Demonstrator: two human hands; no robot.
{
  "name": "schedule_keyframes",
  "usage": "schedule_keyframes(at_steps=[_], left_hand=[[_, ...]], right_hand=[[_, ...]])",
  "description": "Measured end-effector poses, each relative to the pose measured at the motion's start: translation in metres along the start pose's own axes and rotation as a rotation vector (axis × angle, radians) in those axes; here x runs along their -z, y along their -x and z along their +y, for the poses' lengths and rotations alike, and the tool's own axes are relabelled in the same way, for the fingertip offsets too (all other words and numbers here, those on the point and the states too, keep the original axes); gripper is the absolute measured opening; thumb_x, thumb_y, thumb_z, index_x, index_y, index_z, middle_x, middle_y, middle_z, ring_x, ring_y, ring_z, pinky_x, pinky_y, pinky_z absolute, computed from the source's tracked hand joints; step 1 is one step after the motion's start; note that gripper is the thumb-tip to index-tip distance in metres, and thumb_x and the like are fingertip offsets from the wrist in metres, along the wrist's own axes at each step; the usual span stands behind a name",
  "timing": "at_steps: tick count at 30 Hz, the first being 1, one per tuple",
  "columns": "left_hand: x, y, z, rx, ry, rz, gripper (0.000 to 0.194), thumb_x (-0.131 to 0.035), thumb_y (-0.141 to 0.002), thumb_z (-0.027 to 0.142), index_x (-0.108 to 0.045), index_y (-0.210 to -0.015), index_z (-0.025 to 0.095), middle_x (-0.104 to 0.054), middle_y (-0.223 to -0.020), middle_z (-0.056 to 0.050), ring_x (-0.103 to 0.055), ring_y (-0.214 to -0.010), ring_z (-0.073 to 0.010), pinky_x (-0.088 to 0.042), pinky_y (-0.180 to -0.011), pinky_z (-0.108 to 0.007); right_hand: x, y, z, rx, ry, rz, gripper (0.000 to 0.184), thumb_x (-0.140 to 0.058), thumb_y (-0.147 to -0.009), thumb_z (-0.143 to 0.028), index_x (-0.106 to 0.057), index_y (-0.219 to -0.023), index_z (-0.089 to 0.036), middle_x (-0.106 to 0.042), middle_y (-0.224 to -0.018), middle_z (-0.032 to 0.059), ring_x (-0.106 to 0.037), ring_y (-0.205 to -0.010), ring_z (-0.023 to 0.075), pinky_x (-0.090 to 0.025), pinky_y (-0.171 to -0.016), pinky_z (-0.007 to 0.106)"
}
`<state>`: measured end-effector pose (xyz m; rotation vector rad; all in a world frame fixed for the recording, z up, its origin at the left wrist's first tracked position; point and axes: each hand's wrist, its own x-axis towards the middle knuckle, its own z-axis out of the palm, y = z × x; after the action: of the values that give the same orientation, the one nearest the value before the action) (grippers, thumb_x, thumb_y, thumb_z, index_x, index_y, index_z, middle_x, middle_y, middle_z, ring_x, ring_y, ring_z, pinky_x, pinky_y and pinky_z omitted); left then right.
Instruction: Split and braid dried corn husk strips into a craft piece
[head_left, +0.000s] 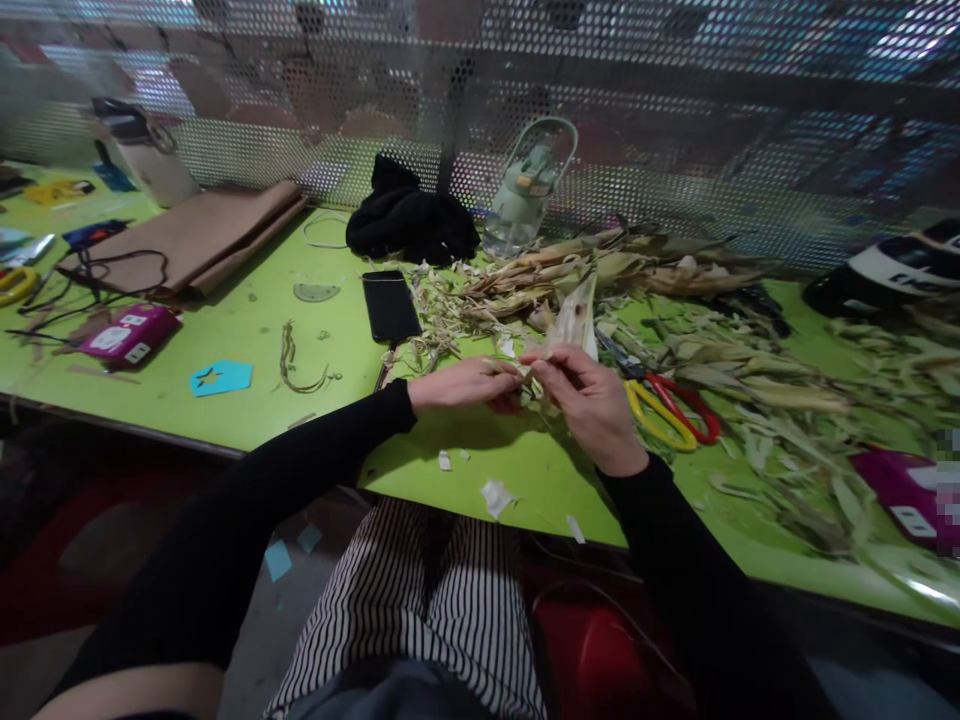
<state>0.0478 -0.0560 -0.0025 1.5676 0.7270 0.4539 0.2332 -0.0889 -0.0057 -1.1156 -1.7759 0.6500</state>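
Observation:
Over the near edge of the green table, my left hand and my right hand meet at the fingertips. Both are closed in a pinch on a thin piece of dried corn husk, mostly hidden by the fingers. A pale, broad strip of corn husk rises just behind my right fingers; whether it is the same piece I cannot tell. Right of my right hand lie scissors with one yellow and one red handle. A heap of dry corn husks spreads beyond my hands.
A black phone lies left of the husks. Behind stand a black cloth bundle and a green-lidded bottle against a perforated metal screen. Brown paper, a purple box and a blue tag lie leftward.

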Motion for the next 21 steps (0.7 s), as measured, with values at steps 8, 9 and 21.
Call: schedule_keyframes(at_steps=[8, 9, 21], left_hand=[[0.002, -0.001, 0.004, 0.047, 0.152, 0.038, 0.019, -0.061, -0.094, 0.019, -0.069, -0.08, 0.01, -0.072, -0.077, -0.004, -0.059, -0.064, -0.006, -0.05, -0.074, -0.025], [0.003, -0.001, 0.004, 0.041, 0.152, 0.038, 0.02, -0.061, -0.094, 0.018, -0.069, -0.078, 0.01, -0.071, -0.076, -0.004, -0.057, -0.063, -0.0057, -0.049, -0.073, -0.024], [0.005, 0.001, 0.008, 0.107, 0.211, 0.077, 0.017, -0.059, -0.089, 0.011, -0.062, -0.072, 0.012, -0.063, -0.067, 0.002, -0.055, -0.059, -0.0048, -0.046, -0.067, -0.022]], right_hand=[[0.006, 0.001, -0.001, -0.061, -0.042, 0.005, 0.025, -0.066, -0.092, -0.046, -0.072, -0.1, -0.024, -0.06, -0.067, -0.0025, -0.051, -0.057, 0.0128, -0.04, -0.052, 0.026], [0.007, 0.001, -0.001, -0.051, -0.02, 0.005, 0.022, -0.066, -0.092, -0.044, -0.072, -0.096, -0.023, -0.061, -0.068, -0.0019, -0.051, -0.058, 0.0126, -0.039, -0.052, 0.026], [0.016, -0.005, -0.011, 0.102, 0.259, -0.144, 0.017, -0.064, -0.091, -0.035, -0.067, -0.081, -0.021, -0.067, -0.078, 0.0029, -0.053, -0.059, 0.0136, -0.04, -0.053, 0.028]])
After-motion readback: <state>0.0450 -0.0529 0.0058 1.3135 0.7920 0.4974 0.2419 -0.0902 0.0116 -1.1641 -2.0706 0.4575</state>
